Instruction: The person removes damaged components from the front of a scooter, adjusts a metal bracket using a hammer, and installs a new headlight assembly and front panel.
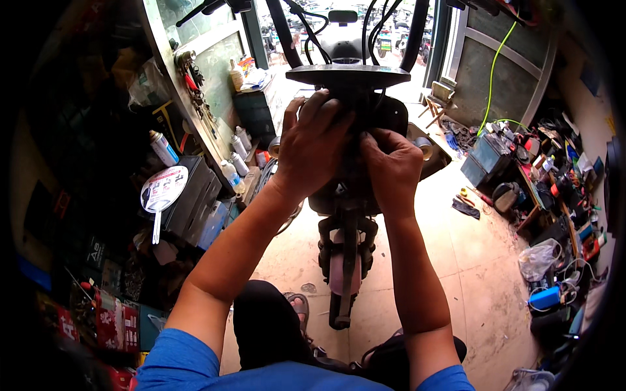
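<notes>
A two-wheeled vehicle (349,75) stands upright before me, with a dark flat panel across its upper part and a wheel (344,280) below. My left hand (314,146) is up against the dark housing under the panel, its fingers bent and their tips partly hidden in shadow. Beside it, my right hand (394,159) has thumb and forefinger drawn together at the middle of the same housing. Whatever lies between those fingers is too dark to make out. Black cables (375,32) loop above the panel.
At left, a white hand fan (164,189) lies on dark boxes near a spray can (163,148). Several bottles (240,163) line the door. A blue-grey box (486,159) and a cluttered bench (548,189) stand at right. Pliers (464,195) lie on the floor.
</notes>
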Demonstrator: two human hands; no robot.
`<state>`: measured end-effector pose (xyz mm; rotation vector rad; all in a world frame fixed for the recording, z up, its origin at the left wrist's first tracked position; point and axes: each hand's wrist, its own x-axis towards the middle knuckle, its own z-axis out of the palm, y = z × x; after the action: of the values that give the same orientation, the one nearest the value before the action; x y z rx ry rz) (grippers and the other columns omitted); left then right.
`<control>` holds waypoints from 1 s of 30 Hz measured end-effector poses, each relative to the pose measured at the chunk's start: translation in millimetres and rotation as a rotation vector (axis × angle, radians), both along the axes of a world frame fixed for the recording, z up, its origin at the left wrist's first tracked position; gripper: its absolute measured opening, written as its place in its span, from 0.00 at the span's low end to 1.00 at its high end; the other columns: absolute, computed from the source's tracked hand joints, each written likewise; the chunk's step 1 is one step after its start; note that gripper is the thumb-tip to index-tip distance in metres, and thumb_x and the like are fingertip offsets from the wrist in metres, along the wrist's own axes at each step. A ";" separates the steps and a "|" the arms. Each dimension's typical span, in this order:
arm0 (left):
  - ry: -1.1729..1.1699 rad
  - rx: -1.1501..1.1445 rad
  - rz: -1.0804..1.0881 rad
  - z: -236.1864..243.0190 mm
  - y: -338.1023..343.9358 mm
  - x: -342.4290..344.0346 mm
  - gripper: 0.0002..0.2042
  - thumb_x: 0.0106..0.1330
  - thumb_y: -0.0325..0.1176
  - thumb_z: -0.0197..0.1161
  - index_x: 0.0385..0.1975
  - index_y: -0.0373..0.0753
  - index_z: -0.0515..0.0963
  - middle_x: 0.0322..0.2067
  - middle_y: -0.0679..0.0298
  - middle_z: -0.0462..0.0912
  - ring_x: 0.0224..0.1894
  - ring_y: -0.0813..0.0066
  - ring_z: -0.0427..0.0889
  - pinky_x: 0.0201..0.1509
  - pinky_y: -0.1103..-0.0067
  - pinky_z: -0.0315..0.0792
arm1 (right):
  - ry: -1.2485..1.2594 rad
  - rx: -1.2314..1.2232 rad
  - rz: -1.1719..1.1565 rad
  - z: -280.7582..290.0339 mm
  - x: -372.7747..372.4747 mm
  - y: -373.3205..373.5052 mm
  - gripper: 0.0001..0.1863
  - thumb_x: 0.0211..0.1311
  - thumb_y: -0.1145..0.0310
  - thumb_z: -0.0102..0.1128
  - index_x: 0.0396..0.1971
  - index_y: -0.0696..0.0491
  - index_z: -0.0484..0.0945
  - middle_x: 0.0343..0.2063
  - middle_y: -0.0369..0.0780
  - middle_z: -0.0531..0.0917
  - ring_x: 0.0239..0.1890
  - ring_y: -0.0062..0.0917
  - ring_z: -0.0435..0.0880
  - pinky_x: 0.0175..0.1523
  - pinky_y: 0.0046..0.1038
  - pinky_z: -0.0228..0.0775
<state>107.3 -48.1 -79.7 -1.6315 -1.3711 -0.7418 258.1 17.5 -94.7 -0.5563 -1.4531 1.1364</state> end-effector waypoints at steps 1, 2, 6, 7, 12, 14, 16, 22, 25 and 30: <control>-0.004 -0.009 0.010 1.8 1.2 0.4 0.21 0.59 0.33 0.67 0.54 0.42 0.83 0.53 0.59 0.79 0.65 0.56 0.72 0.71 0.57 0.60 | -0.002 0.029 -0.028 1.4 -3.7 0.9 0.13 0.64 0.72 0.68 0.42 0.66 0.86 0.28 0.41 0.90 0.30 0.16 0.84 0.38 0.21 0.76; -0.009 -0.019 0.019 4.1 2.8 2.3 0.20 0.59 0.33 0.67 0.54 0.42 0.83 0.53 0.59 0.79 0.66 0.57 0.71 0.72 0.57 0.60 | 0.021 0.051 -0.044 2.5 -8.5 1.7 0.13 0.64 0.72 0.68 0.42 0.66 0.86 0.29 0.42 0.90 0.31 0.17 0.85 0.39 0.22 0.77; -0.025 -0.067 0.092 9.8 3.5 14.8 0.18 0.59 0.33 0.65 0.50 0.42 0.83 0.51 0.59 0.78 0.66 0.57 0.70 0.72 0.58 0.59 | 0.030 0.128 -0.126 7.7 -17.6 -1.7 0.13 0.64 0.71 0.69 0.42 0.64 0.87 0.33 0.46 0.91 0.35 0.24 0.89 0.43 0.25 0.78; -0.040 -0.072 0.065 10.8 3.8 13.6 0.16 0.58 0.33 0.65 0.48 0.42 0.83 0.50 0.60 0.78 0.65 0.57 0.70 0.70 0.58 0.59 | 0.013 0.145 -0.148 9.4 -17.8 -3.5 0.13 0.64 0.70 0.69 0.42 0.63 0.87 0.34 0.47 0.91 0.36 0.26 0.90 0.44 0.26 0.79; -0.079 -0.042 0.035 9.1 12.0 9.2 0.14 0.56 0.33 0.66 0.43 0.43 0.83 0.47 0.63 0.79 0.63 0.57 0.73 0.67 0.57 0.61 | -0.124 0.213 -0.336 8.3 -18.9 6.6 0.14 0.60 0.66 0.71 0.41 0.59 0.88 0.32 0.46 0.90 0.36 0.35 0.91 0.45 0.31 0.80; -0.097 0.005 0.047 6.0 14.8 9.6 0.13 0.57 0.33 0.66 0.43 0.43 0.84 0.44 0.63 0.80 0.61 0.57 0.74 0.66 0.58 0.63 | -0.161 0.215 -0.395 10.4 -20.5 6.5 0.15 0.59 0.63 0.72 0.40 0.58 0.87 0.31 0.45 0.90 0.35 0.37 0.91 0.43 0.32 0.80; -0.128 0.074 -0.003 3.3 20.6 8.6 0.12 0.58 0.32 0.66 0.42 0.43 0.84 0.42 0.63 0.81 0.59 0.56 0.76 0.64 0.59 0.64 | -0.173 0.212 -0.462 11.7 -21.7 9.3 0.16 0.58 0.61 0.74 0.39 0.57 0.85 0.31 0.44 0.90 0.34 0.37 0.91 0.42 0.33 0.81; -0.193 0.175 -0.078 3.3 25.0 11.0 0.11 0.60 0.33 0.66 0.43 0.44 0.84 0.39 0.61 0.81 0.57 0.55 0.77 0.61 0.61 0.67 | -0.346 0.323 -0.695 14.0 -31.2 7.6 0.23 0.53 0.59 0.75 0.46 0.56 0.81 0.33 0.44 0.90 0.34 0.41 0.91 0.42 0.38 0.82; -0.181 0.084 -0.017 8.6 18.9 14.5 0.13 0.60 0.35 0.66 0.45 0.45 0.85 0.39 0.61 0.81 0.58 0.55 0.76 0.62 0.61 0.66 | -0.347 0.404 -0.725 9.1 -28.2 10.3 0.21 0.54 0.61 0.73 0.46 0.56 0.82 0.35 0.47 0.90 0.36 0.42 0.90 0.43 0.39 0.82; -0.163 -0.009 0.078 7.7 19.2 20.0 0.14 0.61 0.36 0.64 0.47 0.45 0.84 0.43 0.58 0.79 0.63 0.52 0.70 0.61 0.53 0.63 | -0.286 0.321 -0.471 10.3 -19.6 6.0 0.17 0.60 0.64 0.69 0.48 0.55 0.86 0.38 0.51 0.89 0.39 0.44 0.90 0.45 0.39 0.81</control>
<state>127.3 -28.9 -71.9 -1.5427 -1.5459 -0.8378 238.5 23.4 -84.4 -0.8015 -1.5965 0.4550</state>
